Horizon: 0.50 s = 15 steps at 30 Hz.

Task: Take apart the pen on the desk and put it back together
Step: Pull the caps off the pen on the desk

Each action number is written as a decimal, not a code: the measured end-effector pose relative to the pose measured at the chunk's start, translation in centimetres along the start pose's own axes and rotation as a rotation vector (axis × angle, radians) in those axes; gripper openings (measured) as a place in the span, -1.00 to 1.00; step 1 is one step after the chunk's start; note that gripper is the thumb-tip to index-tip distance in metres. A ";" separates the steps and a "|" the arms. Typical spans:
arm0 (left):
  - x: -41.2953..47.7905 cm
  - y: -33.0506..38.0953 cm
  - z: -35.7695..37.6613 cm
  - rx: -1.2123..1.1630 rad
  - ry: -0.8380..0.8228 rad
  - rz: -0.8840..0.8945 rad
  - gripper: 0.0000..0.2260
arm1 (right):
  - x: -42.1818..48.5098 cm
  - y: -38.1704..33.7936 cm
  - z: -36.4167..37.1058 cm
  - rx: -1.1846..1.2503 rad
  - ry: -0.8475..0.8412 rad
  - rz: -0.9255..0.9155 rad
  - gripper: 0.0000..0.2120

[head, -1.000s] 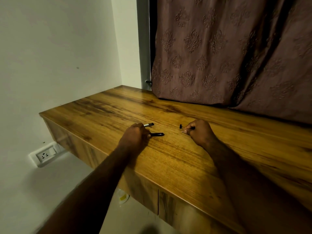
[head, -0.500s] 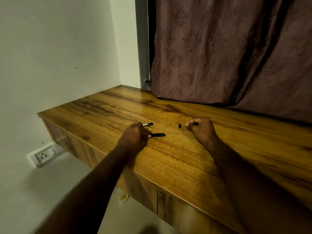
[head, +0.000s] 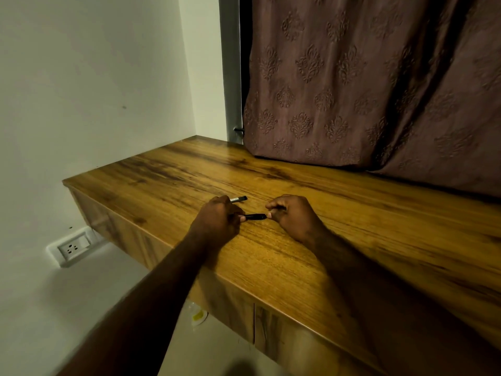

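Observation:
My left hand (head: pixel 217 222) is closed around the left end of a black pen barrel (head: pixel 254 217), held low over the wooden desk (head: pixel 352 240). My right hand (head: pixel 294 215) has its thumb and forefinger pinched at the barrel's right end. Whether a small part sits between those fingertips is hidden. A second pen piece (head: pixel 238 199), grey with a black tip, lies on the desk just beyond my left hand's knuckles. The tiny loose parts seen earlier are covered by my right hand.
A patterned brown curtain (head: pixel 352 90) hangs along the desk's far edge. The white wall (head: pixel 95 90) closes off the left side, with a socket (head: pixel 71 248) low on it. The desk's near edge runs diagonally under my forearms, cabinet fronts below.
My right hand moved left from the small loose parts to the barrel's right end. My left hand kept its hold on the barrel.

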State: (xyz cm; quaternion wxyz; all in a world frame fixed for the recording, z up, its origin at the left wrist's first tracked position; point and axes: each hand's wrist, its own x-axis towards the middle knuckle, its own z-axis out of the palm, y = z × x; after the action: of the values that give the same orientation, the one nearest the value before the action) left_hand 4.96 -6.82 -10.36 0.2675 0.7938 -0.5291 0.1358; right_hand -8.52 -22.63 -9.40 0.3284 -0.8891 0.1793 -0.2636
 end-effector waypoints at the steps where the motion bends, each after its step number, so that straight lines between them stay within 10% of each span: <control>1: -0.1 0.1 0.0 0.001 0.010 -0.003 -0.85 | 0.0 0.0 0.0 -0.005 0.004 0.003 -0.84; 7: -0.2 0.8 -0.7 0.019 0.160 -0.107 -0.74 | -0.1 -0.2 0.0 -0.001 0.039 -0.014 -0.89; 11: 0.7 -1.6 -0.9 -0.217 0.280 -0.475 -0.78 | -0.1 -0.3 0.1 -0.059 -0.042 -0.034 -0.69; 15: 1.8 -3.1 -0.7 -0.387 0.131 -0.699 -0.72 | 0.3 -0.3 0.5 -0.158 -0.121 -0.094 -0.73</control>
State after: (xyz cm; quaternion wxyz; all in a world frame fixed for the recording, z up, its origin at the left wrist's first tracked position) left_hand 8.54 -6.87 -9.77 0.4752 0.8505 -0.2251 -0.0151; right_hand -7.96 -22.31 -9.46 0.2549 -0.9339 0.1376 -0.2095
